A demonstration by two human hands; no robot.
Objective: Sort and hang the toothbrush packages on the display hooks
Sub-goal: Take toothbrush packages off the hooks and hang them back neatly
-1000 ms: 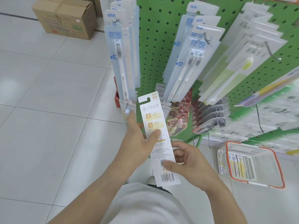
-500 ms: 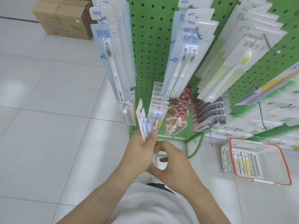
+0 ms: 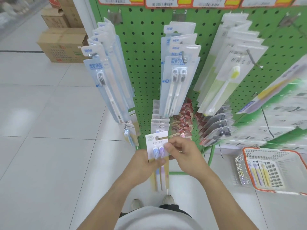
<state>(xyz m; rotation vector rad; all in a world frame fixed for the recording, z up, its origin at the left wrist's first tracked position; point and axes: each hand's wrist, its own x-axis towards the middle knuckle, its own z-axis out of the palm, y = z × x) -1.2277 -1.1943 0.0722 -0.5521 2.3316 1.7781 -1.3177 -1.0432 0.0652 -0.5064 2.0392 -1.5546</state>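
A two-brush toothbrush package with blue and purple heads faces me, upright, in front of the low hooks. My left hand grips its middle from the left. My right hand pinches its right edge near the top, thumb on the card. Just behind it, matching packages hang on a low hook of the green pegboard. Higher hooks carry blue single-brush packs, blue twin packs and yellow-head packs.
An orange-rimmed white basket with several more toothbrush packages sits on the tiled floor at right. Cardboard boxes are stacked on the floor at far left. Red and dark packs hang on low hooks. My shoes stand close to the rack base.
The package was turned from its printed back, through edge-on, to its front facing me. My right hand moved from the bottom of the card up to its top right edge. View tilted upward.
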